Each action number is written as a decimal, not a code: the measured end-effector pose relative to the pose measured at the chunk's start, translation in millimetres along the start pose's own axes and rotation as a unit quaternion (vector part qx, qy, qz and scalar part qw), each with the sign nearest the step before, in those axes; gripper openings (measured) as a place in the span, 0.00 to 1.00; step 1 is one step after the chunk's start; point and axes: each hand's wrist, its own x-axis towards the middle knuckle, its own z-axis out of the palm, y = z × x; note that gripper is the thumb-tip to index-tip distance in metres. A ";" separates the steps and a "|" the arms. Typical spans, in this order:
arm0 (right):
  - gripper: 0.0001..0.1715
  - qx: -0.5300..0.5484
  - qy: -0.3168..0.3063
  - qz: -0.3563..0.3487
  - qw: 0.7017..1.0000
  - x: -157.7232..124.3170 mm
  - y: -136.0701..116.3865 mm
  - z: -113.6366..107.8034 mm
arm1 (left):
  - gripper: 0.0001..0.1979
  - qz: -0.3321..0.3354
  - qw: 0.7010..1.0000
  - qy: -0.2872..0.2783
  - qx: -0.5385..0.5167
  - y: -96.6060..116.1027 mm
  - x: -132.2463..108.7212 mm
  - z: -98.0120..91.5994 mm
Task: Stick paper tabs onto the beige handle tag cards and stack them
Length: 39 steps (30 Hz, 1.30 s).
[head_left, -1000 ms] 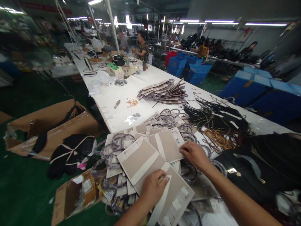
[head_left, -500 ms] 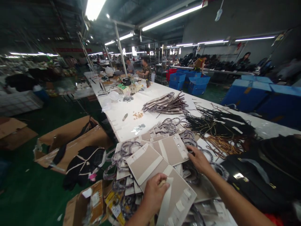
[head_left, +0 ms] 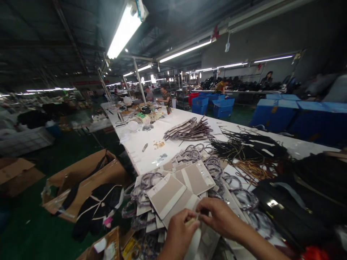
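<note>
My left hand (head_left: 179, 231) is closed in a pinch at the bottom centre, with a pale strip (head_left: 195, 242) hanging from its fingers over the beige panels. My right hand (head_left: 218, 215) has its thumb and fingertips pinched at the same spot, almost touching the left. Whatever lies between those fingertips is too small to make out. Beneath both hands spreads a heap of flat beige panels (head_left: 166, 193) with light bands across them. Loop handles (head_left: 245, 198), dark and wrapped in clear plastic, stick out around the heap.
Further up the white table (head_left: 141, 155) lie small gold-coloured pieces (head_left: 159, 144) and a fanned stack of strips (head_left: 188, 129). Black cords (head_left: 246, 144) and a black bag (head_left: 287, 198) are on the right. Open cardboard boxes (head_left: 89, 180) stand on the floor at left. Co-workers (head_left: 165, 96) sit far back.
My right hand has come from the panel's right edge down and left to meet my left hand. The left stays pinched near the pale strip. The camera view has tilted slightly up.
</note>
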 end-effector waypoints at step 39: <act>0.36 -0.163 0.143 0.203 0.955 132.5 186.5 -10.0 | 0.11 -0.138 0.987 0.003 -0.082 -103.3 50.7 8.0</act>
